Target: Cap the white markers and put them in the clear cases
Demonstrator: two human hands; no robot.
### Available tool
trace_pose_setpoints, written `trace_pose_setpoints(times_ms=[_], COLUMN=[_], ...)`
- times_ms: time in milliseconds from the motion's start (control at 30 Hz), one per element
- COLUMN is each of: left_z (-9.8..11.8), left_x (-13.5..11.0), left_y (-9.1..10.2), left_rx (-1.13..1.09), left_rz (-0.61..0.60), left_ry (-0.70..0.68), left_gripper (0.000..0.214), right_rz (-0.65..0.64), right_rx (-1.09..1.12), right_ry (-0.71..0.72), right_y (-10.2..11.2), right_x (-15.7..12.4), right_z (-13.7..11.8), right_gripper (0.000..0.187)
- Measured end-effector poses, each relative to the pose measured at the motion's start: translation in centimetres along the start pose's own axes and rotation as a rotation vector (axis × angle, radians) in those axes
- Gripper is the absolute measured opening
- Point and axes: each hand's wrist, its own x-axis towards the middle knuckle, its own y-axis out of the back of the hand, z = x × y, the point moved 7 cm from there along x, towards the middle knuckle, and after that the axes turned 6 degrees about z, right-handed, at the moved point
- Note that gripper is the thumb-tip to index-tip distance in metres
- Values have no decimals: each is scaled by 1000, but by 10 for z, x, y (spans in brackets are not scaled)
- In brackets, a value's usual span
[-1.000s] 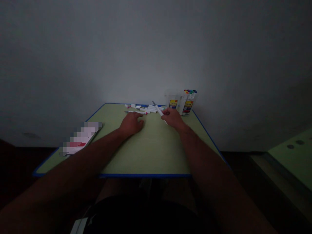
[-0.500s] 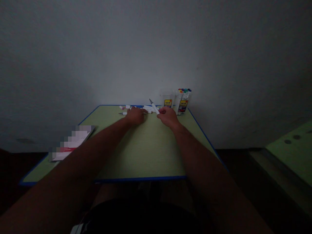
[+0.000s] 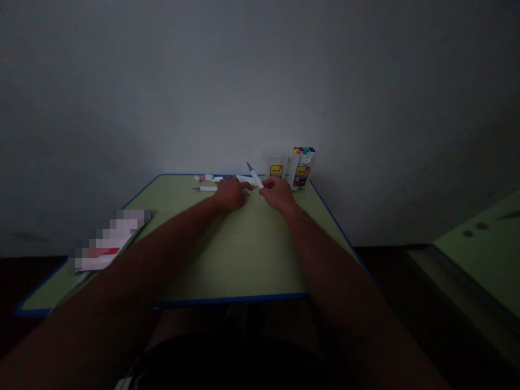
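Observation:
My right hand [image 3: 278,194] is closed around a white marker [image 3: 254,175] with a grey tip that points up and to the left. My left hand [image 3: 230,194] rests with curled fingers on the green table [image 3: 227,249], at the near edge of a heap of white markers [image 3: 227,179] that lies along the far edge. What its fingers hold, if anything, is hidden. Both hands are close together near the far middle of the table.
Two clear marker cases [image 3: 300,169] stand at the far right corner; one shows coloured caps on top. A flat white and red packet [image 3: 108,241] lies at the table's left edge. A second green table [image 3: 487,254] stands at the right. A plain wall rises behind.
My left hand has slid forward and to the right into the markers. My right hand with the marker has moved left toward it. The view has shifted slightly.

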Motion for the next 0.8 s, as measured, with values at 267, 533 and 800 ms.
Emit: trace_pose_setpoints(times_ms=[267, 533, 800], left_z=[-2, -1, -20], left_x=[-1, -33, -80], left_y=[-4, 4, 31], left_rx=[-113, -352, -358], left_rz=[-11, -55, -156], left_ry=[10, -11, 91], left_gripper=[43, 38, 29], right_rz=[13, 11, -20], right_rx=[-20, -16, 142], right_ry=[-15, -11, -72], right_y=[2, 1, -4], right_x=[0, -1, -8], right_z=[0, 3, -4], right_gripper=[15, 16, 15])
